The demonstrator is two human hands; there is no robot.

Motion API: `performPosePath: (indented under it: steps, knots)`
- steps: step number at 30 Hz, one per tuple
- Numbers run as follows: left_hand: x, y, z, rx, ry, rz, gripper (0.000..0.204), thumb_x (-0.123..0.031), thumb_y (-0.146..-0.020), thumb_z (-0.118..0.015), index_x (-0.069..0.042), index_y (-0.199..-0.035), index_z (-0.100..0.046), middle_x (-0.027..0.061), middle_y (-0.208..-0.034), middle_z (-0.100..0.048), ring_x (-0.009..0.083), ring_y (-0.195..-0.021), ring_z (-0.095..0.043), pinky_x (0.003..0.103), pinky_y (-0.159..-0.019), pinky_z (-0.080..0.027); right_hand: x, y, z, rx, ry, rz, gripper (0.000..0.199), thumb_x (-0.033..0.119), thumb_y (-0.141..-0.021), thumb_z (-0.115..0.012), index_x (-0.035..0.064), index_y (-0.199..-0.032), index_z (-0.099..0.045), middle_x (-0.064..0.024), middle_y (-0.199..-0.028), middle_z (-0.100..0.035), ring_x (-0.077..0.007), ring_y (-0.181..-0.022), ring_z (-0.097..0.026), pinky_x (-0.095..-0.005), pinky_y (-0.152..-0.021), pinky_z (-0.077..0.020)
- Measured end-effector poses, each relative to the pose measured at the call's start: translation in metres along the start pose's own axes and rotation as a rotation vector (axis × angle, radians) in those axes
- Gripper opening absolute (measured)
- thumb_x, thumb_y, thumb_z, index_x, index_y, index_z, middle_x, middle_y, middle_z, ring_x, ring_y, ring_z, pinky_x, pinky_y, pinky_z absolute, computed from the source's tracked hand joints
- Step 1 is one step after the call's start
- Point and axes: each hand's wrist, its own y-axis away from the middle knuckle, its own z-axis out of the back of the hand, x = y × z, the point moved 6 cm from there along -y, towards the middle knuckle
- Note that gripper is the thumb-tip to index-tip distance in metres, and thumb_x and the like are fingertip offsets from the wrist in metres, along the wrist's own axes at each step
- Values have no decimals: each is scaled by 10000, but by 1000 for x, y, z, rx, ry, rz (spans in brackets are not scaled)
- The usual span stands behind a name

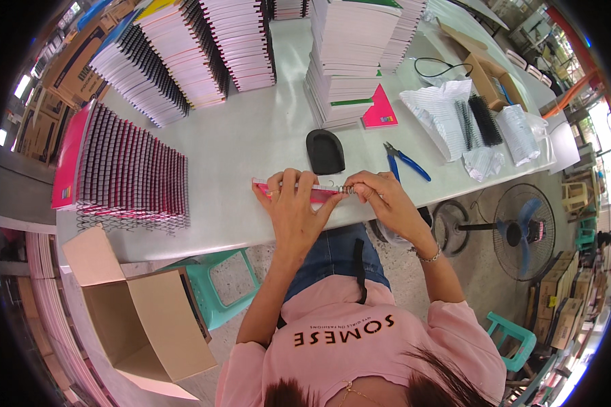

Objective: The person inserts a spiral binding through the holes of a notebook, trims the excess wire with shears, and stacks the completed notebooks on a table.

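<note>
At the front edge of the table, my left hand (293,207) is closed around a small pink notebook (320,197), holding it on edge with its spine side up. Its fingers lie over the far side and cover much of it. My right hand (381,202) pinches a dark spiral binding coil (345,190) at the right end of the notebook. How far the coil runs into the holes is too small to tell. Just beyond my hands lies a black mouse-shaped tray (325,152). Blue-handled cutting pliers (407,163) rest open to the right.
Bound notebooks (132,169) are piled at left, with more stacks (241,44) behind. A tall stack of unbound pages (349,54) stands beside a pink cover (380,108). Loose coils (483,121) lie on wrapping at right. An open carton (163,319), green stool (217,285) and fan (523,230) flank me.
</note>
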Motion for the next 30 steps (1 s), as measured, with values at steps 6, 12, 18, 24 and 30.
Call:
performPosePath:
  steps: [6, 12, 18, 24, 30]
  knots:
    - [0, -4, 1, 101, -43, -13, 415, -450, -798, -742, -133, -1028, -602, 49, -1036, -528, 302, -1091, -473, 577, -986, -284, 1, 0, -6, -48, 135, 131, 166, 210, -993, -575, 104, -1120, -570, -68, -849, -564, -220, -802, -552, -360, -865, -349]
    - [8, -5, -3, 103, -62, -7, 316, -373, -895, -660, -136, -1095, -600, 68, -1143, -530, 310, -1127, -473, 567, -996, -292, 8, -6, -3, -227, 225, 193, 220, 217, -954, -605, 87, -1125, -560, -80, -909, -580, -255, -858, -573, -380, -853, -351]
    - [22, 1, 16, -78, 290, 149, 457, -164, -832, -772, -85, -1235, -573, 171, -1323, -427, 353, -1239, -405, 469, -1048, -333, 10, -7, -8, -257, 285, 159, 167, 216, -999, -536, 93, -1097, -593, -74, -946, -618, -270, -900, -590, -412, -886, -351]
    - [40, 10, 6, -99, 418, 246, 557, -214, -775, -844, -34, -1202, -535, 119, -1181, -491, 272, -1119, -472, 379, -992, -391, 19, -8, -10, -283, 409, 228, 136, 185, -973, -582, 77, -1051, -614, -82, -957, -634, -292, -886, -584, -417, -877, -365]
    - [60, 2, 8, 64, 531, 163, 504, -197, -766, -856, -42, -1094, -506, 63, -1029, -473, 190, -958, -495, 293, -914, -411, 0, -42, -2, -7, 96, 247, 204, 145, -915, -647, 71, -1104, -621, -152, -1187, -596, -343, -1118, -558, -418, -969, -418]
